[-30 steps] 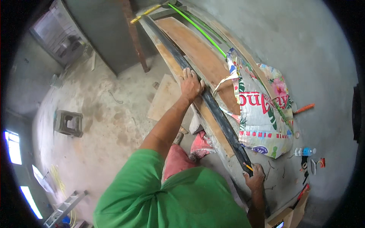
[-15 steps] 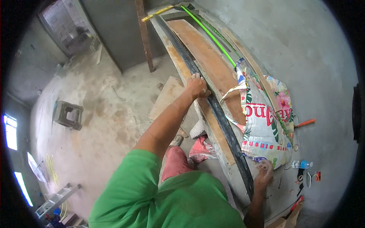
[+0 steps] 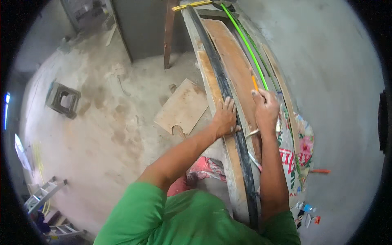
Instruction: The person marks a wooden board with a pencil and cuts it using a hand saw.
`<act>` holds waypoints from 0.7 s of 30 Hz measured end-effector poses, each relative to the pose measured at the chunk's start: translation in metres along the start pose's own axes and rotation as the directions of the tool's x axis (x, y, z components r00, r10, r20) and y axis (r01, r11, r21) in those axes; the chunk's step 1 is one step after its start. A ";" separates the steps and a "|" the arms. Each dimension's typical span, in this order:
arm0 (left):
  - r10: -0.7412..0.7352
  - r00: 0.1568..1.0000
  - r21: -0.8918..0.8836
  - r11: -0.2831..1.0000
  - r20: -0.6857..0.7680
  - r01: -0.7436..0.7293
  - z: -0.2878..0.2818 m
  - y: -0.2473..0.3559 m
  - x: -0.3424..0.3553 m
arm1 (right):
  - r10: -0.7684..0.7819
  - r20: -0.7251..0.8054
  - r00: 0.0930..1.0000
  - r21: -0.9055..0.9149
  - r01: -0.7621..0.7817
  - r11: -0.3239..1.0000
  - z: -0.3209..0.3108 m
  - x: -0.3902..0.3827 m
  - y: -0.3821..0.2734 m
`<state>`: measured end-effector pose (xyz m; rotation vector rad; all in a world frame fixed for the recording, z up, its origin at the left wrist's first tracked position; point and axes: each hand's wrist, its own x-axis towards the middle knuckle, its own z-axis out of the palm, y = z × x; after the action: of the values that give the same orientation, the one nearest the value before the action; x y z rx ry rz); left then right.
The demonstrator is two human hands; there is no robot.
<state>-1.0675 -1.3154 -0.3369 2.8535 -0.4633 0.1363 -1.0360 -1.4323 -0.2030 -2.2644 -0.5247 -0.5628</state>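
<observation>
Bare concrete floor [image 3: 122, 163] fills the left of the frame, with a grey plastered wall [image 3: 347, 81] down the right. Head view: a long black bar [image 3: 218, 67] runs from upper centre to lower centre, a wooden strip [image 3: 211, 79] along its left side and a brown board [image 3: 232, 53] to its right. At its upper end a yellow level [image 3: 194, 5] lies crosswise; I cannot tell whether they touch. My left hand [image 3: 226, 119] rests on the bar mid-frame, unclenched, fingers spread over it rather than wrapped round. My right hand [image 3: 267, 110], right of centre, pinches a pencil [image 3: 255, 81] that points toward the top of the frame, clear of the bar. Judgement: steady downward pressure from the left palm should keep the bar seated; one pressing point on so long a piece risks letting it pivot, so the far end deserves a check. Fingertips are best kept off any edge the pencil might follow. Pencil grip: light, tilt constant, forearm clear of the woven bag [image 3: 287, 167] at lower right.
</observation>
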 end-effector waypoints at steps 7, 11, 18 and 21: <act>0.057 0.995 -0.030 0.998 0.086 -0.054 -0.007 -0.013 0.002 | 0.045 0.359 0.932 0.020 -0.055 0.998 0.142 0.110 0.017; 0.104 0.990 -0.038 0.994 0.093 -0.100 -0.013 -0.019 0.005 | -0.332 0.286 0.899 0.009 0.344 0.939 0.214 0.146 0.054; 0.151 0.975 -0.006 0.988 0.163 -0.152 -0.017 -0.026 0.008 | -0.157 0.490 0.858 -0.269 0.320 0.908 0.270 0.182 0.051; 0.189 0.967 0.017 0.981 0.171 -0.195 -0.019 -0.028 0.013 | -0.152 0.542 0.827 -0.329 0.375 0.867 0.277 0.186 0.062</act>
<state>-1.0472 -1.2883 -0.3232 2.8607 -0.7803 -0.0649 -0.7851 -1.2322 -0.3138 -2.7938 -1.0910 -0.2176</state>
